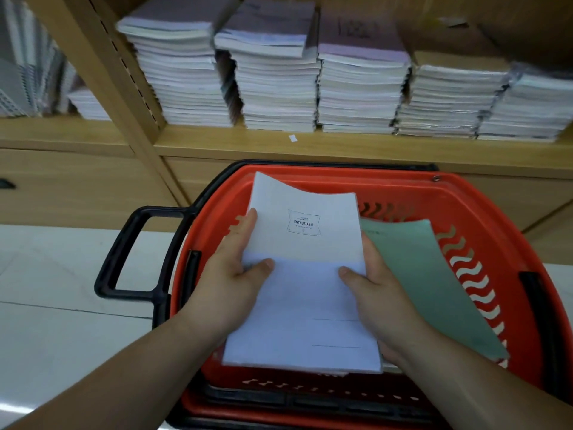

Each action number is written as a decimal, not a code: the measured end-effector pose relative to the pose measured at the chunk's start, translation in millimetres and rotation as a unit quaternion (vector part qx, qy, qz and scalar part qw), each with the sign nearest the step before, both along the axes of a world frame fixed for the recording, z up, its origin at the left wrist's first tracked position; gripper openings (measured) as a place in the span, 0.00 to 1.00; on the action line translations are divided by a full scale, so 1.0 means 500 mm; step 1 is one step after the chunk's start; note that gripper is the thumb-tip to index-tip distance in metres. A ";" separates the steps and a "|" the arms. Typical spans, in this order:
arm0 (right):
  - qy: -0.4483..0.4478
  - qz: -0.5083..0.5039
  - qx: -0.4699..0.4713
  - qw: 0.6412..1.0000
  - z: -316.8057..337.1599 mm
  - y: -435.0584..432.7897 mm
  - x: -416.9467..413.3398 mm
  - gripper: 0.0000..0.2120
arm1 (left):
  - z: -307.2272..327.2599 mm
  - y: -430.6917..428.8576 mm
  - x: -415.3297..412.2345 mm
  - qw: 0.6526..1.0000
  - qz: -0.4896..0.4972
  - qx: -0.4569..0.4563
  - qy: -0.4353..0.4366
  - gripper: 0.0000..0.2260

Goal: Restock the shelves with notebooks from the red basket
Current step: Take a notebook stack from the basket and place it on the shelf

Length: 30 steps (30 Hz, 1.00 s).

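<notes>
A red basket (483,206) with black handles stands on the floor in front of the wooden shelf (310,145). Above it both hands hold a stack of pale blue-white notebooks (307,293); the top one reads "ENTHUSIASM". My left hand (235,274) grips the stack's left edge with the thumb on top. My right hand (372,290) grips the right edge, thumb on the cover. A green notebook (434,287) leans against the basket's right wall, partly behind my right hand.
Several tall piles of notebooks (276,88) fill the shelf above the basket, side by side. A slotted upright (124,66) divides off a left bay with spiral notebooks (28,72). Light floor tiles (55,321) lie to the left. A black handle (124,252) juts left.
</notes>
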State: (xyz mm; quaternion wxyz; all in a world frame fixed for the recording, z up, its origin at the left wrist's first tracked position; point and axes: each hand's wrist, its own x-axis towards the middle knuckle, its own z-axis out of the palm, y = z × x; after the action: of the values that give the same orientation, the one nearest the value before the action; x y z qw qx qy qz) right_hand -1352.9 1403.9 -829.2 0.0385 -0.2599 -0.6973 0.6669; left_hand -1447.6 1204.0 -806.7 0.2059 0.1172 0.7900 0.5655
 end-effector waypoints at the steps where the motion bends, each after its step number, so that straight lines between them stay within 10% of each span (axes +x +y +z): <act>1: 0.000 -0.006 0.004 1.000 0.000 0.002 0.001 0.28 | 0.003 0.004 0.001 1.000 0.000 0.012 -0.010 0.33; 15: 0.006 -0.011 0.019 1.000 0.007 0.042 0.000 0.26 | 0.004 0.039 -0.008 1.000 -0.019 0.011 0.002 0.30; 23: 0.066 -0.005 0.032 0.997 0.055 0.038 0.003 0.30 | 0.032 0.046 -0.009 0.979 -0.020 0.165 -0.114 0.32; 30: 0.161 -0.008 0.022 0.987 0.211 0.089 0.012 0.30 | 0.158 0.090 -0.007 0.969 -0.043 0.241 -0.028 0.34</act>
State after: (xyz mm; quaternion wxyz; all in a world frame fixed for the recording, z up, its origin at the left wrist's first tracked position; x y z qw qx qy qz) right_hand -1347.0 1448.3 -723.5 0.1613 -0.1541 -0.6948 0.6838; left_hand -1451.2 1248.8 -727.7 0.2182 0.1813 0.6182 0.7330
